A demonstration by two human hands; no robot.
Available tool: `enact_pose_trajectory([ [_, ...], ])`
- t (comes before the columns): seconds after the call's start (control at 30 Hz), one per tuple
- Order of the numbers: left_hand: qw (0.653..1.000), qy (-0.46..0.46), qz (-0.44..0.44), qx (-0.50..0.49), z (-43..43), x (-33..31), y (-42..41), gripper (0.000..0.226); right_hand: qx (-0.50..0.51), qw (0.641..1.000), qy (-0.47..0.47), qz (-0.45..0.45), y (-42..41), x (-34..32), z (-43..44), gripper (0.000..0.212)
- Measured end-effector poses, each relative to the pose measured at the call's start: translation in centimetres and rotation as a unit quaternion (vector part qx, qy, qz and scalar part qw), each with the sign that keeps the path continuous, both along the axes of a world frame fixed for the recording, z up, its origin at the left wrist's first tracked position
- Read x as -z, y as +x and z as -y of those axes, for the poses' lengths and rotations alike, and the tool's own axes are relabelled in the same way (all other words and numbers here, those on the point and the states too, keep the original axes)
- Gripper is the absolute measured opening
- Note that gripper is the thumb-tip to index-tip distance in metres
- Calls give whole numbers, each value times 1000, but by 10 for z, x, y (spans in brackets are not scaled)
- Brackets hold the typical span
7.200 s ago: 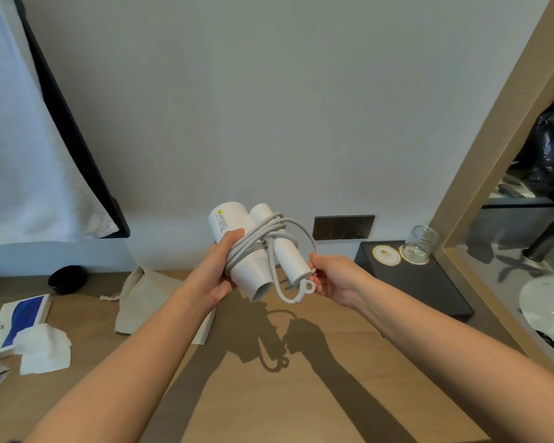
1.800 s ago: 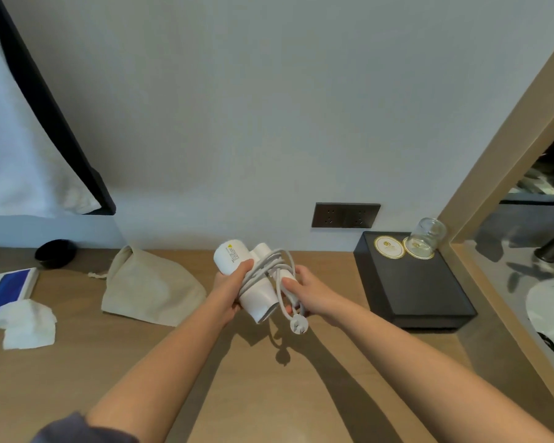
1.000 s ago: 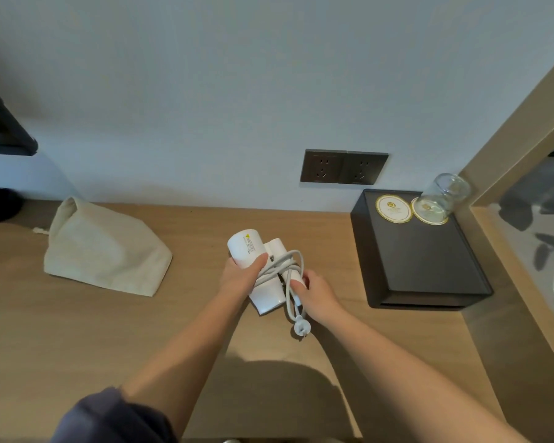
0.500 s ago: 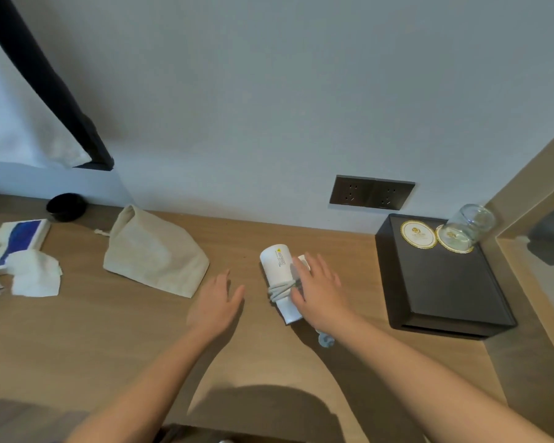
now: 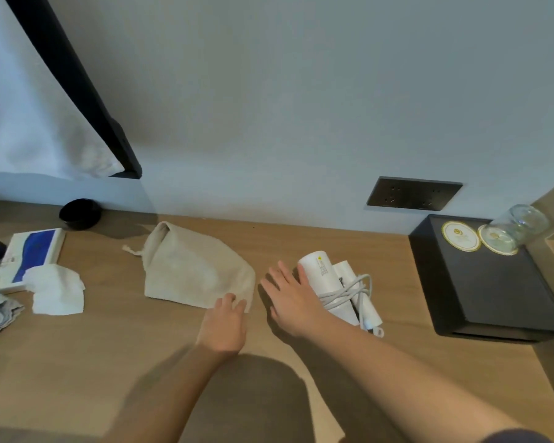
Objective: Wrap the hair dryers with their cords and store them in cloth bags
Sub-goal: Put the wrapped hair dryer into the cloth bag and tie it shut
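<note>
1. On the table [image 5: 77, 362] in front of me, the white hair dryer [image 5: 325, 282] lies on its side. Its grey cord [image 5: 346, 295] is wound round its middle, and the plug [image 5: 377, 330] pokes out at the near end.
2. I see my right grip [image 5: 293, 302] released. It is palm down with fingers straight and spread, sitting between the dryer and the cloth bag [image 5: 192, 273]. Its thumb side is against the dryer's barrel, and it grasps nothing.
3. My left grip [image 5: 224, 324] is also released, with its fingertips [image 5: 234, 302] resting on the bag's near right corner.
4. The beige bag lies flat, its drawstring knot [image 5: 129, 249] at the far left end. The dryer is outside it, just to its right.
5. At the far right sits a black tray [image 5: 493, 298] carrying two round coasters [image 5: 461, 235] and a clear glass [image 5: 518, 223]. A dark socket panel [image 5: 413, 193] is on the wall behind.
6. To the left I see a white tissue [image 5: 56, 292], a blue-and-white box [image 5: 29, 254] and a small black bowl [image 5: 80, 214].
</note>
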State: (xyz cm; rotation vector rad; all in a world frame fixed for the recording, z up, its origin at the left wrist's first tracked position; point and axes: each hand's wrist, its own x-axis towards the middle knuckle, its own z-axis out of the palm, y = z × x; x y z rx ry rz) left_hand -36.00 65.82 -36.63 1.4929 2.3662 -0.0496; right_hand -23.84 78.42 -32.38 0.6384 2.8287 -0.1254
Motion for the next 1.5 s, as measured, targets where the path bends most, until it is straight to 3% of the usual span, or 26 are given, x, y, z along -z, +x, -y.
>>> enact_pose_trajectory([
  [0.13,979,79,185,16,0,2,9,47,-28,998,20,57,2,15,1,62],
  [0.2,977,123,176,7,9,0,-7,40,-59,992,24,112,2,19,3,63],
  [0.27,979,172,107,1,21,0,-29,30,-87,984,25,153,2,20,5,62],
  [0.37,992,126,17,-10,37,3,-52,35,-97,982,30,160,0,18,5,61],
  [0.43,996,87,31,-6,41,4,-49,41,-96,983,39,151,-2,18,3,57],
  [0.5,991,90,100,-13,43,4,-44,46,-83,986,49,134,-6,20,2,52],
  [0.6,972,165,163,-25,48,3,-47,46,-60,992,28,109,-12,22,2,43],
  [0.7,953,252,80,-150,60,-5,-62,21,-52,994,-5,92,-14,23,4,44],
  [0.8,913,251,34,-319,68,-9,-78,41,-55,994,-8,96,-18,25,6,53],
  [0.87,902,212,101,-362,69,-9,-86,65,-59,993,5,100,-20,28,7,54],
  [0.93,898,186,177,-358,66,-6,-90,56,-57,994,22,95,-22,29,7,52],
  [1.0,902,176,189,-346,63,-7,-90,20,-49,995,41,79,-24,28,8,45],
  [1.07,902,186,174,-348,63,-9,-88,5,-46,995,53,68,-26,24,10,36],
  [1.17,877,217,211,-373,70,-17,-84,15,-14,999,21,47,-29,18,7,27],
  [1.23,864,225,236,-383,76,-27,-85,13,95,992,-75,-26,-33,8,-3,21],
  [1.33,855,212,281,-382,77,-40,-93,7,264,930,-193,-165,-45,-20,-27,14],
  [1.4,848,185,316,-383,72,-48,-98,11,287,916,-179,-217,-56,-41,-49,20],
  [1.5,829,165,350,-404,71,-55,-90,21,243,939,-98,-224,-67,-61,-69,32],
])
